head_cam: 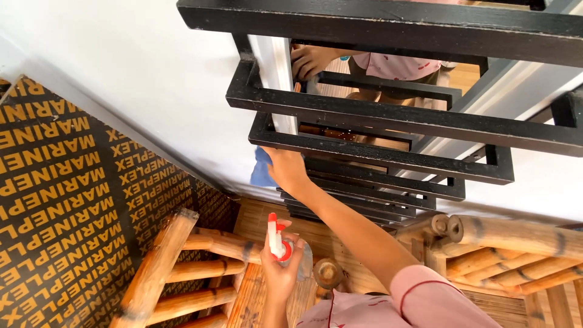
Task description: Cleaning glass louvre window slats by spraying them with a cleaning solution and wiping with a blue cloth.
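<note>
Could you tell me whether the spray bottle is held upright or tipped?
Upright: the spray bottle stands in the left hand, nozzle on top.

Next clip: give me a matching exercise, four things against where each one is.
1. spray bottle
2. blue cloth
3. black grille
4. bamboo chair

a. under the right hand, against the white frame
b. lower left, by the printed board
c. in the left hand
d. across the window opening

Pairs: 1-c, 2-a, 3-d, 4-b

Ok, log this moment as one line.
left hand: holds spray bottle | right hand: presses blue cloth on black window grille
</note>
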